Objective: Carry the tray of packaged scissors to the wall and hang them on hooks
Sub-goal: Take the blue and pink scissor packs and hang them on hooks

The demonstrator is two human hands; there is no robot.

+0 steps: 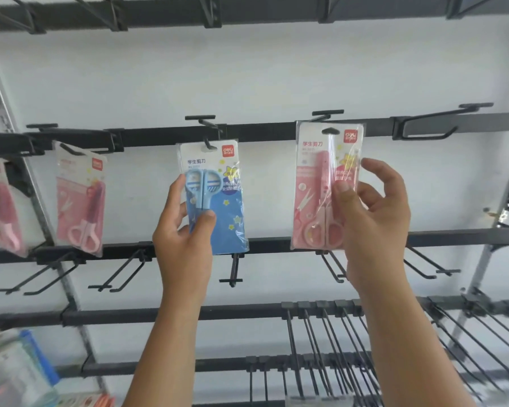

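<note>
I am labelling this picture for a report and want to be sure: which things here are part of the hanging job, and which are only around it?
Part of the job:
- blue scissors pack, in the left hand, on a hook
- pink scissors pack, in the right hand
- two pink packs already hanging

Only around:
- bare hooks lower down
- blurred packets, bottom left

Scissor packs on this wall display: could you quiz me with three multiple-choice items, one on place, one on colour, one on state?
1. The blue scissor pack is held by the:
A. left hand
B. right hand
C. neither hand
2. The pack in the right hand is:
A. green
B. pink
C. yellow
3. The far-right hook on the middle rail is:
A. full
B. broken
C. bare

Answers: 1 A, the left hand has its grip on it; 2 B, the pink scissor pack shows a pink card; 3 C, nothing hangs there.
</note>
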